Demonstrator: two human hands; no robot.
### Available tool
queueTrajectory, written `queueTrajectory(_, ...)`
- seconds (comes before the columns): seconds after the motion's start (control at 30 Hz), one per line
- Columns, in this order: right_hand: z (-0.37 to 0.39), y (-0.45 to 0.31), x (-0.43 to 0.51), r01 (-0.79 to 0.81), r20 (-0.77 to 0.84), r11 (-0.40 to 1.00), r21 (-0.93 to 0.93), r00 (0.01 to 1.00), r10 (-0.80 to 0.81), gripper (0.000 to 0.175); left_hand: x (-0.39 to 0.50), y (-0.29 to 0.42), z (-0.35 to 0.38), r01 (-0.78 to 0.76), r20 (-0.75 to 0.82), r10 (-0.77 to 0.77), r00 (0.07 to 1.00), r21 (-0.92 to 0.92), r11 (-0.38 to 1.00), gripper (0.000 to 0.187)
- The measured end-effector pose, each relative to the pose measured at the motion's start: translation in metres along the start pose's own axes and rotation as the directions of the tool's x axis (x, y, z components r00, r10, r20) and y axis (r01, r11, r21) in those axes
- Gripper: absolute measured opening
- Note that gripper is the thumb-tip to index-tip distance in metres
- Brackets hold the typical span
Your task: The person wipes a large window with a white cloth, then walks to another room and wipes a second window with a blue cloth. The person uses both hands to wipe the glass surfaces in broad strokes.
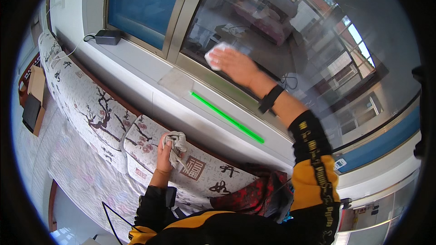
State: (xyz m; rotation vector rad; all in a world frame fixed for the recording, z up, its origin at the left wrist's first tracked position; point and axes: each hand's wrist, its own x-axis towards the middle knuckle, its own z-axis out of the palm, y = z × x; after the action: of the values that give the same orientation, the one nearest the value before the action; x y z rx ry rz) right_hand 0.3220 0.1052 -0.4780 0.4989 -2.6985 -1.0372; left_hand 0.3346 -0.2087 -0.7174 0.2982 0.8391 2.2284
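My right hand (235, 65) presses a folded white cloth (212, 58) flat against the large window pane (265, 44), near its lower left corner. The hand is slightly blurred, and a black band circles that wrist. Crumpled in my left hand (164, 153) is a greyish rag (175, 144), held over the sofa back (146, 139). On the white windowsill (170, 69), below the right hand, lies a thin bright green stick (226, 117). The pane reflects a room with furniture and windows.
A black box-shaped device (107, 37) with a white cable stands on the sill's left part. A blue window panel (143, 5) adjoins the pane. A dark red patterned cloth (253, 194) drapes over the sofa. An open cardboard box (37, 92) sits at far left.
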Motion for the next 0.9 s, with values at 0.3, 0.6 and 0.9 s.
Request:
queueTrajectory(0.3, -0.163, 0.217, 0.058, -0.730, -0.733, 0.534, -0.426, 0.625, 0.269, 0.043, 0.004, 0.002, 0.004, -0.023, 0.032, 0.023, 0.999, 0.011, 1.000, 0.041)
queueTrajectory(0.6, -0.037, 0.046, 0.048, -0.077, -0.128, 0.994, -0.078, 0.989, 0.066, 0.035, 0.003, -0.007, -0.008, -0.031, 0.065, 0.030, 0.997, 0.013, 0.999, 0.040)
queueTrajectory(0.9, -0.273, 0.313, 0.085, -0.862, -0.789, 0.290, -0.416, 0.500, 0.357, 0.038, 0.008, -0.006, -0.006, 0.043, 0.062, -0.039, 0.997, -0.069, 0.997, 0.037)
